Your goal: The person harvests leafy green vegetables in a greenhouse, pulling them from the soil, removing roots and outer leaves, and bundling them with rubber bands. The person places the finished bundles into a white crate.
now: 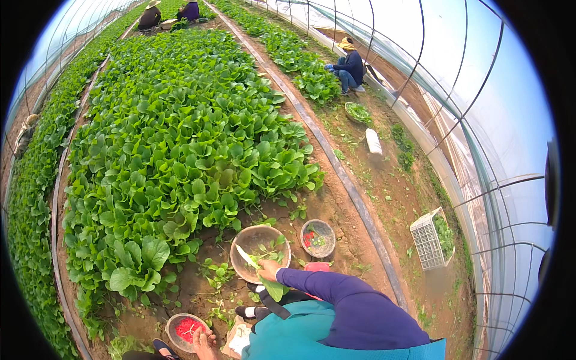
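My right hand, in a purple sleeve, is closed around a knife with a pale blade, over a shallow round bowl holding cut leaves. A large green leaf hangs below the same hand. At lower left a bare hand, which I take as my left hand, has its bent fingers at the rim of a bowl of small red pieces, perhaps rubber bands. Whether it holds anything is unclear; its wrist is cut off by the frame. A smaller bowl holds red bits and leaves.
Leafy greens fill a bed ahead. Another person's shoe shows at lower left. A grey strip runs along the soil. At right are a crate of greens, a white object and a crouching co-worker. Several others work farther off.
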A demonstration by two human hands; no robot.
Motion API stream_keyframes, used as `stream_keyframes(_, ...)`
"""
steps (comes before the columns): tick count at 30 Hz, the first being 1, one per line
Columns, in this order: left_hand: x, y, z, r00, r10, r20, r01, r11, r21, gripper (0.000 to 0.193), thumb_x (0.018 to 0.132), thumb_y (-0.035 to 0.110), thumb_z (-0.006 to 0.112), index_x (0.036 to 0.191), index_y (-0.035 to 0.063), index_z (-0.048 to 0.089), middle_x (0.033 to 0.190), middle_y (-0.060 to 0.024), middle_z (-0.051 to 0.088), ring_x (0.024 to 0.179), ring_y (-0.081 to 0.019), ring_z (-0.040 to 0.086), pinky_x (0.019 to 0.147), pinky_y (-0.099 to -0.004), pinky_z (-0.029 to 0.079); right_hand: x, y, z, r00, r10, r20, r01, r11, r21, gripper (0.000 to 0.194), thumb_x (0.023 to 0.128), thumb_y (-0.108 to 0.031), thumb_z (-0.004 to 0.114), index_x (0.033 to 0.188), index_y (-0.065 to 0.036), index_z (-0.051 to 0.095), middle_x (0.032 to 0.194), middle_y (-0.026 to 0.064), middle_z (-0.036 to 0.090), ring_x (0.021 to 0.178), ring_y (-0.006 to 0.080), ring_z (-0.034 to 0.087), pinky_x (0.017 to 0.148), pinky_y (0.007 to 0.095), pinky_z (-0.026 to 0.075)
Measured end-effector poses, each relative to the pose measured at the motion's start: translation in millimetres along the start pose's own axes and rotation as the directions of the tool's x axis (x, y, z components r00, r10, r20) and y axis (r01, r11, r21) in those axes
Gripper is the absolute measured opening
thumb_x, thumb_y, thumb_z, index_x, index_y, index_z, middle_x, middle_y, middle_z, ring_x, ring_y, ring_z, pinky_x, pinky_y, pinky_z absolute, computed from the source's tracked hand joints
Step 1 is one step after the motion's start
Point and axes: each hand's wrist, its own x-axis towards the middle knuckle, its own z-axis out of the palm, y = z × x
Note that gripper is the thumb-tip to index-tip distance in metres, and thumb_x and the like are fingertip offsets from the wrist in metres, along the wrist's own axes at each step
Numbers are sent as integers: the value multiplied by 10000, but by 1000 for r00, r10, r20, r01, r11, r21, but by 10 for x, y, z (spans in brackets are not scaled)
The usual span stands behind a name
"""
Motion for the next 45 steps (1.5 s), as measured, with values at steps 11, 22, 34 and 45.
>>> stream_keyframes(11, -70, 567, 1106, 998, -58, 11, 59, 970, -237, 234, 865, 261, 524, 910, 37, 573, 632, 33, 502, 534, -36, 430, 481, -199, 344, -599, -902, 2, 612, -703, 363, 763, 645, -38, 407, 762, -232, 604, 1067, 2, 471, 901, 205, 574, 843, 357, 569, 715, 398, 458)
stream_keyframes(22, -924, -101, -572, 867, -290, -406, -90, 709, -699, 377, 875, 312, 515, 1157, 82, 420, 768, -41, 572, 624, -70, 520, 536, -181, 411, -478, -1803, 1191, 427, -707, 563, 780, 603, 165, 395, 788, -194, 588, 1114, -15, 454, 922, 190, 590, 843, 301, 598, 739, 339, 465)
stream_keyframes(34, -2652, -1950, -5, 311, -935, -173, -604, -53, -795, 226, 845, 290, 525, 952, 93, 502, 708, -50, 579, 580, -144, 530, 497, -275, 426, -440, -4602, 4471, 136, -689, 712, 719, 563, 408, 568, 771, -148, 631, 1218, 42, 336, 1051, 141, 544, 911, 176, 553, 793, 280, 457)
stream_keyframes(45, -1727, -1237, 561, 222, -955, -199, -723, -24, -690, 145, 854, 219, 505, 864, 77, 533, 725, -39, 556, 665, -149, 535, 536, -276, 455, -730, -4624, 5773, 18, -480, 877, 843, 479, 245, 614, 783, -268, 562, 1251, 46, 319, 1207, 254, 436, 1117, 353, 445, 944, 368, 360)
